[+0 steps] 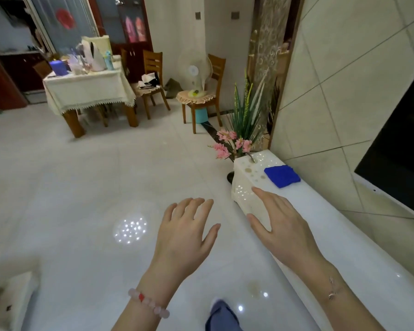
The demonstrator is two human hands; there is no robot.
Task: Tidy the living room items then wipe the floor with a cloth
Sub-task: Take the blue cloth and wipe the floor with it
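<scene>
A folded blue cloth lies on the far end of the white TV cabinet, beside the tiled wall. My right hand hovers over the cabinet's near corner, fingers spread and straight, a short way in front of the cloth and holding nothing. Over the glossy white tile floor, my left hand is stretched out with relaxed fingers and is empty too; a pink bead bracelet sits on its wrist.
A vase of pink flowers and green stalks stands at the cabinet's far end. A black TV hangs at right. Farther back are a cluttered dining table, two wooden chairs and a standing fan. My foot shows below.
</scene>
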